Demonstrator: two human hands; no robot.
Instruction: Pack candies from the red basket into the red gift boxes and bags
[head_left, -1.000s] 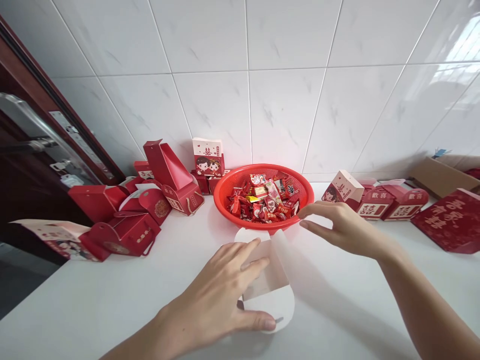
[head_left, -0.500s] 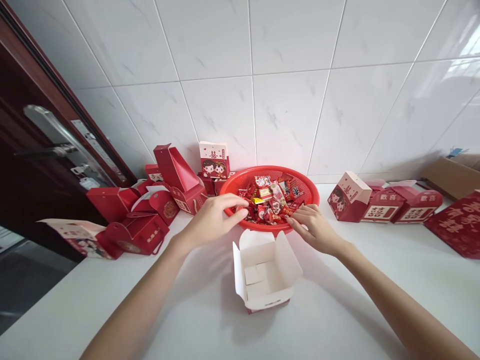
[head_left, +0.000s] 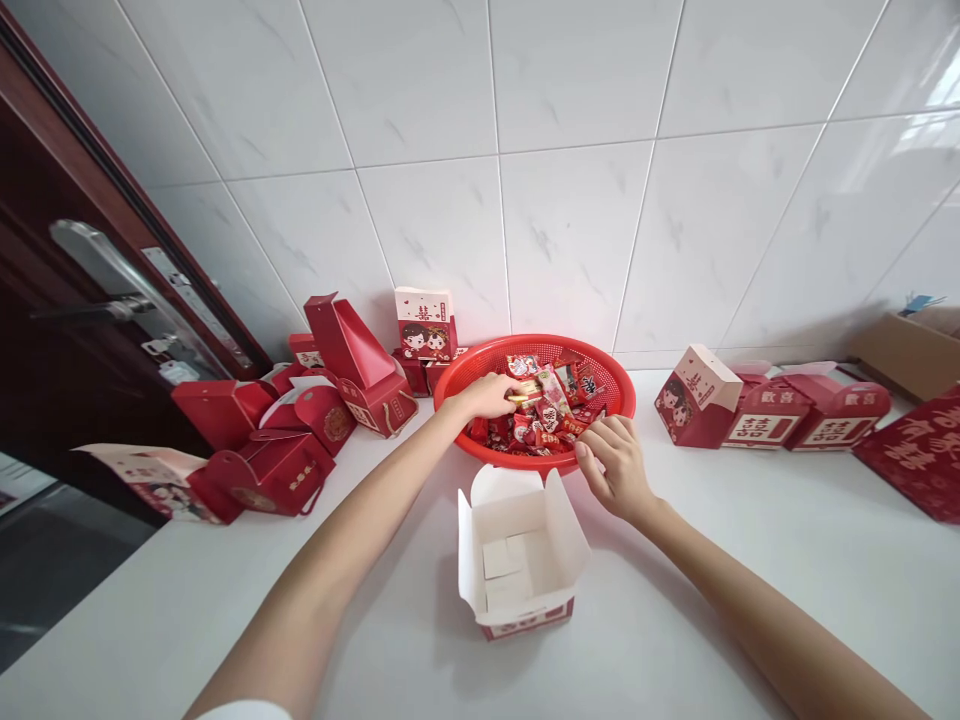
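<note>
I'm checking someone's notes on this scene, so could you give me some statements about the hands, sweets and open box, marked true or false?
1. The left hand is among the wrapped sweets in the red basket. True.
2. The right hand is by the basket's rim. True.
3. The wrapped sweets fill the open box. False: none show in it.
4. The open box stands on the near side of the basket. True.
5. Both hands hold the open box. False: neither holds it.

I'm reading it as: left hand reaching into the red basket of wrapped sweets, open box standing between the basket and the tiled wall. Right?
One thing is off: the head view shows the open box on the near side of the red basket, with the basket between it and the tiled wall.
</note>
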